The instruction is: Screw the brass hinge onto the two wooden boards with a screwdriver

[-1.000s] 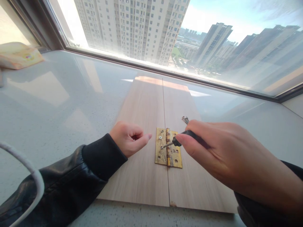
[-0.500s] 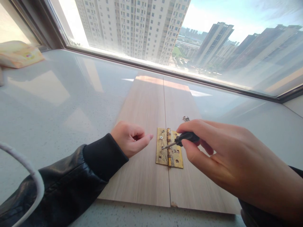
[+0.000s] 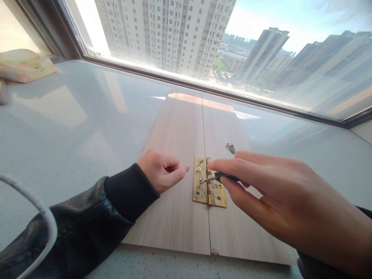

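Observation:
My right hand [image 3: 270,186] grips a small screwdriver [image 3: 217,176] by its black handle, thumb and forefinger round it. The shaft lies low and slanted, its tip at a hole in the left leaf of a worn brass hinge [image 3: 200,197]. That hinge lies flat across the seam between two pale wooden boards [image 3: 171,221]. A cross-head screw [image 3: 199,169] sits in the left leaf above the tip. Part of the right leaf is hidden by my fingers. My left hand [image 3: 162,170] is closed just left of the hinge, fingers curled and thumb towards it, with nothing visible in it.
Several loose screws [image 3: 231,148] lie in a small pile on the right board, beyond my right hand. A white cable [image 3: 48,221] curves at lower left. A tissue-like packet [image 3: 26,66] lies at far left on the speckled sill [image 3: 72,143], below a large window.
My right fingers have shifted left and forward along the screwdriver, covering more of its handle. Its tip stays at the hinge. The loose screws show more fully now. My left hand keeps its place.

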Demonstrator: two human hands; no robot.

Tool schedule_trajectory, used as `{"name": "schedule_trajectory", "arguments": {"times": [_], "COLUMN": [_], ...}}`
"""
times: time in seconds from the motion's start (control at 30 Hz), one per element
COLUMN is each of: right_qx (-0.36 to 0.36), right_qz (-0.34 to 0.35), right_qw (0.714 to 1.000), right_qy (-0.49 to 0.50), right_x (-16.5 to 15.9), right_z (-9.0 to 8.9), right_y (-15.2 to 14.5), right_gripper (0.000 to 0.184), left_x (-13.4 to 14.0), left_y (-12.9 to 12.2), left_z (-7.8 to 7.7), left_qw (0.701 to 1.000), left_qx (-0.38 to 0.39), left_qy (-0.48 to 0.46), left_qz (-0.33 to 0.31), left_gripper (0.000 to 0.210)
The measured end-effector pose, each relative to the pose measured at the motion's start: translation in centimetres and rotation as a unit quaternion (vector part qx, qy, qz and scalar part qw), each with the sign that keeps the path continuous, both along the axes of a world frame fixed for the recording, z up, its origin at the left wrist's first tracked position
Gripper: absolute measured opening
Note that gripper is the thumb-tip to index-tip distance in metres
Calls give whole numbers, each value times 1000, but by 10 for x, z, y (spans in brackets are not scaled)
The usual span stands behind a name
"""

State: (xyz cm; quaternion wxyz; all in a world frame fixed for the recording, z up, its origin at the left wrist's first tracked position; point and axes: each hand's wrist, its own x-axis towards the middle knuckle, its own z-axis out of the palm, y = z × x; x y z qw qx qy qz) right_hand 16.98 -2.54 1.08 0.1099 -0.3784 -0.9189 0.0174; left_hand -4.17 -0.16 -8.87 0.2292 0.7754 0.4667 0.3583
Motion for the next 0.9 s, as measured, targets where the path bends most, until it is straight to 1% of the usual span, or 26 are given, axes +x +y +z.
{"name": "schedule_trajectory", "arguments": {"times": [0.17,0.27,0.4,0.6,0.77,0.9], "right_qx": [-3,-13,-27,-4,0,11], "right_qz": [1,-14,-27,-28,-51,-53], "right_qw": [1000,1000,999,999,997,997], "right_qy": [8,0,-19,-24,-62,-59], "right_x": [-3,-3,-1,3,0,0], "right_z": [-2,-1,1,2,3,2], "right_y": [2,1,-1,-2,-5,-5], "right_gripper": [17,16,17,12,11,11], "left_x": [1,1,1,0,0,1], "left_y": [-1,-2,-2,-2,-1,0], "left_z": [1,2,2,2,0,0], "left_qw": [1000,1000,1000,1000,1000,1000], "left_qx": [-6,-11,-6,-7,-1,-1], "left_qy": [-1,0,-4,-2,-4,-8], "left_qz": [3,9,2,4,-4,1], "left_gripper": [42,41,41,41,42,42]}}
